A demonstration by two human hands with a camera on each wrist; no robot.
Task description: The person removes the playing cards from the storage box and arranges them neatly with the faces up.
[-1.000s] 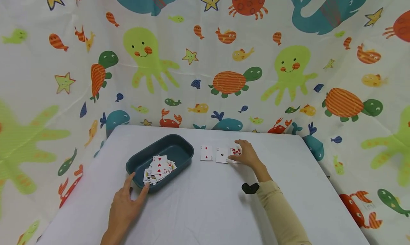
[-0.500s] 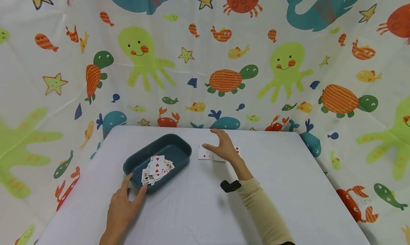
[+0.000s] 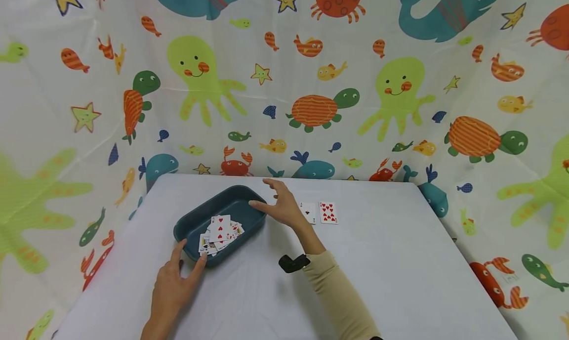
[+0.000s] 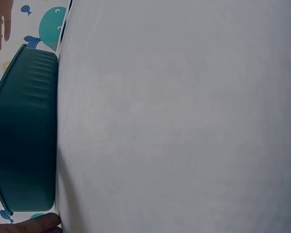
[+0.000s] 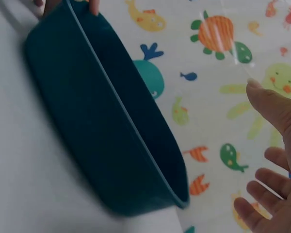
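1. Two playing cards lie face up on the far part of the table (image 3: pixel 378 276): a club card (image 3: pixel 307 213) just right of the wrist, and a heart card (image 3: pixel 329 213) beside it on the right.
2. More of them, a loose card pile (image 3: pixel 220 228), sit in the near left half of the teal bin (image 3: pixel 241 209), a heart on top.
3. Handling? I'd call these light, thin, springy and probably slick; flat on cloth, they'd want an edge lifted, then a thumb-and-finger pinch on opposite sides.
4. Here's the right hand (image 3: pixel 282 206), fingers spread, nothing seen in its grasp, up by the bin's far right end; its wrist view shows a gap to the wall.
5. Near left, the left hand (image 3: pixel 172 283) has thumb and finger spread around the bin's near end, touching the rim, not clenched. The bin looks stiff and smooth; its rim seems the natural hold.
6. Behind it all, a sea-creature curtain (image 3: pixel 262 43).
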